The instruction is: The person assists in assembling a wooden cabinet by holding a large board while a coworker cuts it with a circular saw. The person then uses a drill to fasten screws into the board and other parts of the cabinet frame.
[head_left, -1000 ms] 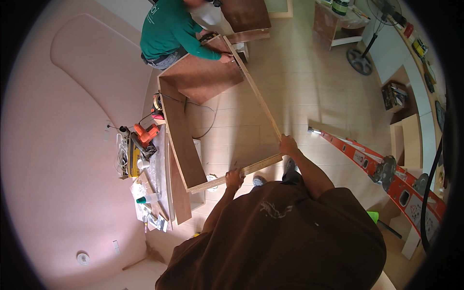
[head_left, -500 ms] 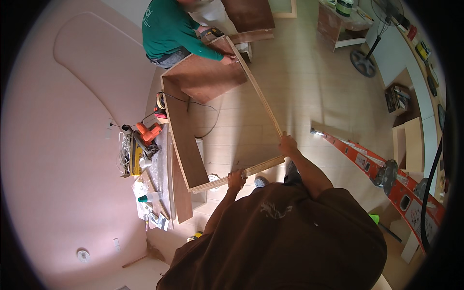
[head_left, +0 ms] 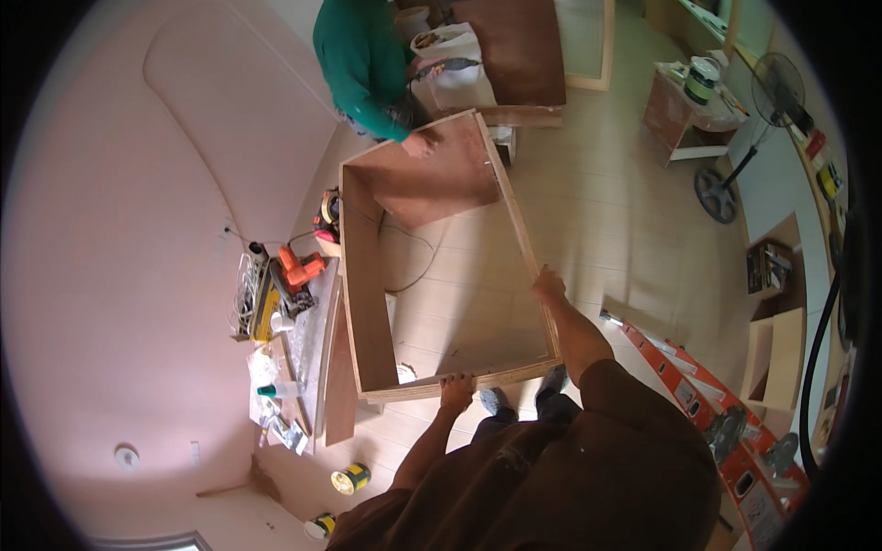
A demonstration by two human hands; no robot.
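Pale floor under wooden frame, centre; grip of left hand clamped on near edge, right hand on right edge. Step seems steadying; next move calls for even hold.

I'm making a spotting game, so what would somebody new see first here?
Probably the big wooden frame in the middle, with a left hand on its near edge and a right hand on its right edge. Then the red-orange ladder at lower right, and the orange power tool at left.
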